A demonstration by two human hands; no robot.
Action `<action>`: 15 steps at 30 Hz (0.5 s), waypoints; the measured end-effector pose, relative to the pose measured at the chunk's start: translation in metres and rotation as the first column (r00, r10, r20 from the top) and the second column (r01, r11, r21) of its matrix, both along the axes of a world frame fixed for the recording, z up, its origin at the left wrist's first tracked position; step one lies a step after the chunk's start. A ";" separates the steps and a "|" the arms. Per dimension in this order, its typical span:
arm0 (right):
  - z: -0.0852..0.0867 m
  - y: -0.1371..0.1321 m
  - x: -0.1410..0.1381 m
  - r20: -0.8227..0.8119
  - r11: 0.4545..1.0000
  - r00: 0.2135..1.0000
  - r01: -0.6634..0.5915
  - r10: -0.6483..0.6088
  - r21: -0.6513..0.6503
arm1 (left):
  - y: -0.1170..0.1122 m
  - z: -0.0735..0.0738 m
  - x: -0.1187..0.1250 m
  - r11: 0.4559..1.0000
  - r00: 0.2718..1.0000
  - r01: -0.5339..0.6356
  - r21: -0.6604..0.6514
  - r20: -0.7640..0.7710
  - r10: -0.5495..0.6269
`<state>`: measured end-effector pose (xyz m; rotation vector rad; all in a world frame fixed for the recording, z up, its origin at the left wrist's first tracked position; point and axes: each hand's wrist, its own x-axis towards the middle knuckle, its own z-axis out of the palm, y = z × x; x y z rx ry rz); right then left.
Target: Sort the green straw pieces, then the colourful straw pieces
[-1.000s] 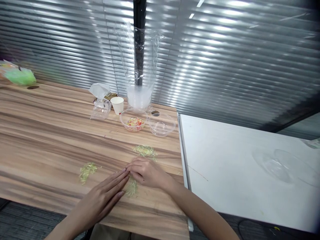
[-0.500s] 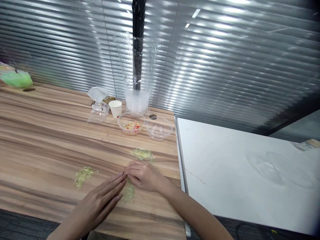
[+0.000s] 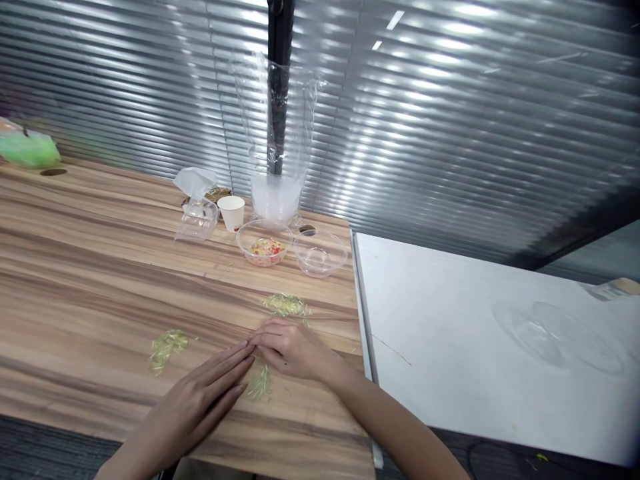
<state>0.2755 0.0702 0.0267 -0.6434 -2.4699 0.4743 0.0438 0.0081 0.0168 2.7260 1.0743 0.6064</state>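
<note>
At the lower centre, the left hand (image 3: 197,393), fingers straight and gripping nothing visible, is beside pale green strands (image 3: 259,383), probably light, easily scattered, better gathered from both sides, while the right hand (image 3: 290,348) is half curled, its contents, if any, hidden.

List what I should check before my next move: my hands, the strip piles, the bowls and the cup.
1. Hands together: ok; left hand and right hand meet at the fingertips.
2. Something held between them: cannot tell; the fingers hide that spot.
3. Left pile apart from the hands: ok.
4. Near pile clear of the hands: cannot tell; it borders them in view.
5. Both bowls upright: ok; left bowl holds coloured bits, right bowl stands beside it.
6. Cup upright: ok.
</note>
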 end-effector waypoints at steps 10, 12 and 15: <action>0.001 0.001 0.000 -0.003 1.000 1.000 0.003 -0.003 0.005 | 0.000 -0.003 -0.003 1.000 0.999 0.000 0.015 -0.034 0.001; 0.001 0.001 0.000 -0.008 1.000 1.000 0.001 -0.001 0.006 | -0.001 -0.004 -0.003 1.000 0.999 0.000 0.013 -0.037 0.000; 0.000 0.001 0.001 -0.013 1.000 1.000 0.005 -0.005 0.007 | -0.001 -0.005 -0.003 1.000 0.999 -0.002 0.011 -0.034 0.002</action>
